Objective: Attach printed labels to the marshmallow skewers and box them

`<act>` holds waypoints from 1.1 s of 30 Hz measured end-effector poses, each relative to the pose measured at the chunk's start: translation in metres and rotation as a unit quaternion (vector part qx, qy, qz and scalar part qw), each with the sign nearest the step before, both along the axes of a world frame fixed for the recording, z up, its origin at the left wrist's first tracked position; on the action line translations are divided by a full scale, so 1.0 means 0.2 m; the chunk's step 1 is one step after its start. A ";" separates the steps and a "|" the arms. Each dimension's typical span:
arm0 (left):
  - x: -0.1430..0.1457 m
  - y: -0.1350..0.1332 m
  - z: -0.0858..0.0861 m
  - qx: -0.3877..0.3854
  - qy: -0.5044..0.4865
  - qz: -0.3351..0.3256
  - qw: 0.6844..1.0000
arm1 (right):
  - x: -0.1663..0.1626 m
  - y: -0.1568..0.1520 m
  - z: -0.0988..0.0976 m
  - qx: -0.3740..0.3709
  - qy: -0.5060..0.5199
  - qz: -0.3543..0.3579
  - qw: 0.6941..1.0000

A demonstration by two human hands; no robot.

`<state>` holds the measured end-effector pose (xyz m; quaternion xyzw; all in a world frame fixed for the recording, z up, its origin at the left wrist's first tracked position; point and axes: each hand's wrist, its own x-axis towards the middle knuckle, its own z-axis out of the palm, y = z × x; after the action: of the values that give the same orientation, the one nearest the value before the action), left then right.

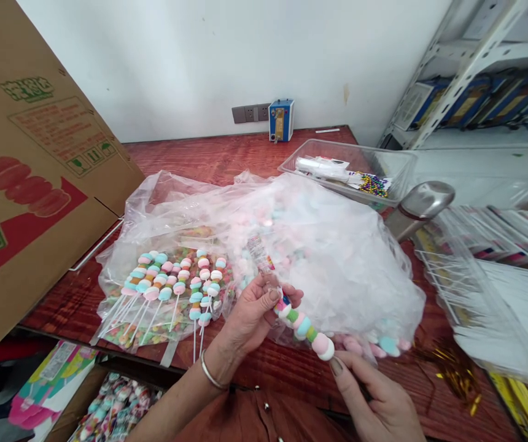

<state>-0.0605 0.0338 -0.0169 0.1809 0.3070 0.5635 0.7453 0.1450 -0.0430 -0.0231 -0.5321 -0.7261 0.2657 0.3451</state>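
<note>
A skewer of marshmallows and gummy candies (304, 323) slants between my two hands, in pink, blue, white and green. My left hand (257, 313), with a bangle on the wrist, is closed around its upper end, where clear printed wrapping (260, 253) sticks out. At the lower end my right hand (372, 396) is closed with its thumb against the last white marshmallow; the stick there is mostly hidden by the fingers. Several finished-looking marshmallow skewers (158, 270) lie to the left on a bag of colourful gummies (148, 337). Behind the hands spreads a large clear bag of marshmallows (333, 245).
A cardboard box (38, 153) stands at the left. An open carton of wrapped candy (114, 408) sits below the table edge (56, 307). Toward the back right are a clear plastic tub (397, 162) and a steel flask (418, 209). White sticks (498, 307) and gold ties (457, 374) lie rightward.
</note>
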 end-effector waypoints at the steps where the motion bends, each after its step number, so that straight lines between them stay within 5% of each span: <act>1: 0.02 0.00 0.01 -0.006 -0.015 0.007 1.000 | -0.01 -0.01 -0.02 0.003 0.005 -0.012 1.000; 13: 0.18 -0.02 0.02 -0.013 -0.081 0.036 0.996 | -0.07 0.00 -0.18 0.180 -0.048 -0.056 0.981; 24: 0.15 0.05 -0.01 0.005 -0.052 -0.019 0.998 | -0.21 0.03 -0.13 0.065 0.096 -0.163 0.980; 29: 0.14 0.16 0.07 -0.015 -0.092 0.023 0.995 | -0.18 0.08 -0.12 0.127 0.031 -0.124 0.984; 33: 0.20 0.18 0.10 -0.020 -0.114 0.065 0.991 | -0.17 0.10 -0.14 0.193 -0.067 -0.167 0.965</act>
<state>-0.0196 0.0689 0.0031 0.0802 0.2417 0.6217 0.7407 0.1119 -0.0237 -0.0502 -0.5854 -0.6863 0.0227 0.4311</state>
